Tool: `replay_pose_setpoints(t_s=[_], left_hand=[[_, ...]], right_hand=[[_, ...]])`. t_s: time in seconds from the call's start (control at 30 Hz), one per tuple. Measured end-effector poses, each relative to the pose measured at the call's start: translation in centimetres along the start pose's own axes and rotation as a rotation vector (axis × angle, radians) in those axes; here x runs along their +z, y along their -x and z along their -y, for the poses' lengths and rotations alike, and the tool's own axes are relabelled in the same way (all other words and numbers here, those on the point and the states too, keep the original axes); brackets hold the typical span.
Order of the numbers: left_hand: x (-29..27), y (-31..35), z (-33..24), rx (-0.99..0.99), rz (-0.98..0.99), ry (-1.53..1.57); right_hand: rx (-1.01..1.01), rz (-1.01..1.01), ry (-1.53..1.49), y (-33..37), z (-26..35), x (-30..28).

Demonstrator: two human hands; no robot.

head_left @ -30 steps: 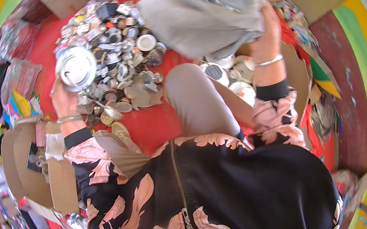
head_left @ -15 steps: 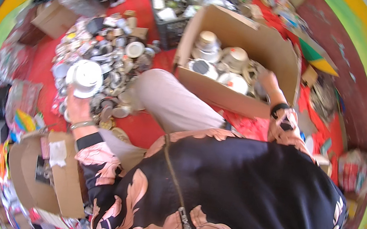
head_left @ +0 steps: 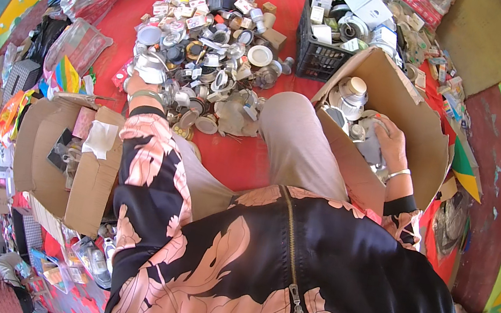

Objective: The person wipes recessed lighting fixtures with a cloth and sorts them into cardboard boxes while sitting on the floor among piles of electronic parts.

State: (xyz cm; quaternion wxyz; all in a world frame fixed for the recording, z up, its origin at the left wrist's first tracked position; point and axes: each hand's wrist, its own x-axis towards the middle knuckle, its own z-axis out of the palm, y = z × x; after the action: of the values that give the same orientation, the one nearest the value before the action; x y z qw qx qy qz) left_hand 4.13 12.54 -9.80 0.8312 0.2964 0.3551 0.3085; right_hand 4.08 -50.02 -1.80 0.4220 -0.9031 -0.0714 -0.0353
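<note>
My left hand (head_left: 137,83) is at the left edge of a heap of light fittings (head_left: 213,61), its fingers partly hidden under a shiny white round light fitting (head_left: 150,67) that it grips. My right hand (head_left: 390,144) reaches into the cardboard box (head_left: 363,175) on the right. Its fingers curl over a grey rounded thing (head_left: 372,142), whose kind I cannot make out. Beside that, a stacked white light fitting with a cream top (head_left: 352,94) stands in the box, next to other pale round fittings.
A black plastic crate (head_left: 319,62) full of small boxes and fittings stands behind the right-hand box. To my left is another open cardboard box (head_left: 96,170) with a few items inside. Red sheeting (head_left: 223,159) covers the floor. Plastic bags and packages line the walls.
My view has turned leftward. My left hand has lowered the white round fitting from in front of the heap onto its left edge. My right hand now lies over the grey thing.
</note>
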Motion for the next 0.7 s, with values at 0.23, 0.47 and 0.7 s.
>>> replay_pose_setpoints(t_s=[0.23,0.47,0.7], left_hand=[[-4.5,-3.7,-0.5,-0.022,-0.185,-0.133],[1.3,3.4,-1.4,0.074,0.058,0.373],[4.1,7.4,-3.5,0.199,0.396,0.439]], right_hand=[[0.025,0.313,0.110,0.3,4.6,5.7],[-0.002,0.341,0.219,1.3,2.1,7.5],[-0.012,0.179,0.111,2.0,1.8,4.6]])
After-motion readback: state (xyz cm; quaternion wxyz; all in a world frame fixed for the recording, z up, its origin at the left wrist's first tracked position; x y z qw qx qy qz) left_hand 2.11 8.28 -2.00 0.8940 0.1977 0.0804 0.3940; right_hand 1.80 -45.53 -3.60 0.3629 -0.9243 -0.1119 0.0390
